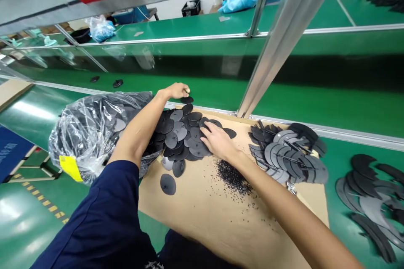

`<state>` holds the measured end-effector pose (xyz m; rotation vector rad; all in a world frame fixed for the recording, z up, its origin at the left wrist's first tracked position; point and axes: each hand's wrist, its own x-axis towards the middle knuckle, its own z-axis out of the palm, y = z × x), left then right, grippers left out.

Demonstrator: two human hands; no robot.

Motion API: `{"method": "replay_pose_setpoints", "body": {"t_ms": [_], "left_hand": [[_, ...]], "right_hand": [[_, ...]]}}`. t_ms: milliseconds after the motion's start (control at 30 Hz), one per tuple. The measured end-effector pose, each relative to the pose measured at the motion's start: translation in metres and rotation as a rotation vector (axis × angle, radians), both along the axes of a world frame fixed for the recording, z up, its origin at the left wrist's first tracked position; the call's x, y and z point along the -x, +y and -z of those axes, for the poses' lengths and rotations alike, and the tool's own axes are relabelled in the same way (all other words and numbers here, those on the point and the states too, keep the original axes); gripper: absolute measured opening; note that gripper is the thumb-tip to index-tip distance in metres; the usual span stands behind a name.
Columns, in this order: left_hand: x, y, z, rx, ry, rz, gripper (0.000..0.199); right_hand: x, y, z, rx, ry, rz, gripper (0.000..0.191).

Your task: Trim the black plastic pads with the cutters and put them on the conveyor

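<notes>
On the cardboard-covered table (202, 201), the left hand (178, 90) is pinching a black disc (187, 99) over the green belt (214, 94) while the right hand (217, 139), fingers loosely spread, is touching the heap of black discs (179, 132)

The left hand (179, 90) reaches far forward, fingers curled together. The right hand (218, 139) is lower, palm down, fingers slightly spread, its bare forearm slanting inward.
</notes>
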<state>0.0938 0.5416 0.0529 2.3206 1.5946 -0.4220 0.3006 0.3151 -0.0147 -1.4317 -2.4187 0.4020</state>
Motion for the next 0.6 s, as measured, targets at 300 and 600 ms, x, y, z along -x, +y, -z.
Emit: {"method": "replay_pose_setpoints", "body": {"t_ms": [300,600], "left_hand": [[0.004,0.005,0.022,0.001,-0.052,-0.054,0.041],[0.088,0.03,-0.009,-0.144,0.15,-0.399,0.037]], "right_hand": [[0.0,0.008,-0.004,-0.028,-0.039,-0.059,0.041],[0.0,0.008,-0.001,-0.054,-0.034,-0.059,0.043]]}}
